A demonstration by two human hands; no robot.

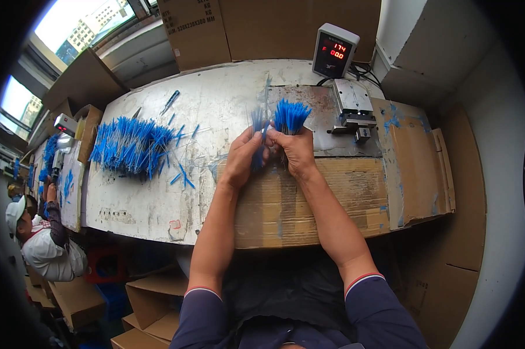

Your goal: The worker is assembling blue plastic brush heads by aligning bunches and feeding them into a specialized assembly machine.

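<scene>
Our left fingers [243, 141] clamp a thin blue-tipped bunch [257, 118]; our right fingers [299, 143] clamp a thicker blue-tipped bundle [291, 117] above the desk [152, 206].

Workshop with neighbouring workstations.
A worn bench [140, 206] carries a metal fixture [353, 96], a red-digit display box [336, 51] and heaped thin blue pieces [128, 146]; a co-worker [50, 256] occupies a second bench [70, 210], cardboard cartons [152, 299] nearby.

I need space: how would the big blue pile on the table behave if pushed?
The blue pile would probably spread rather than slide whole, since loose pieces lie scattered at its right edge. Each piece is likely light, being thin, and fairly stiff, as the loose ones lie straight.
</scene>
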